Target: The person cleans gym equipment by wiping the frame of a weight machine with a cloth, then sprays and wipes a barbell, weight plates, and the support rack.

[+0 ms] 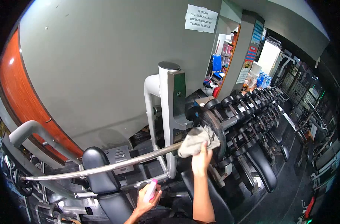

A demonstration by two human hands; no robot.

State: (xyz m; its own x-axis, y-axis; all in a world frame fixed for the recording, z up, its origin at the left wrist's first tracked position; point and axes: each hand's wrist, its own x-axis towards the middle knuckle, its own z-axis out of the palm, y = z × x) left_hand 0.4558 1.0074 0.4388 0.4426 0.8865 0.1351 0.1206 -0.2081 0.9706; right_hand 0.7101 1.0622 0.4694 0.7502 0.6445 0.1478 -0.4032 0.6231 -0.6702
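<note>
My right hand [201, 161] grips a crumpled off-white cloth [196, 143]. The cloth lies against the right end of a metal barbell [114, 165], beside a black weight plate [221, 130]. Lower down, my left hand [147, 199] is closed around a small bottle [151, 191] with a bright pink top; its label is not readable. The bar runs across in front of me, over a black padded bench backrest [96, 170], towards another plate [19, 182] at the far left.
A grey rack upright [165, 112] stands behind the bar. To the right, rows of dumbbells [252, 99] fill a rack, with a black padded bench [261, 170] in front. A grey wall [103, 67] bounds the back, with an orange-brown panel [32, 97] at left.
</note>
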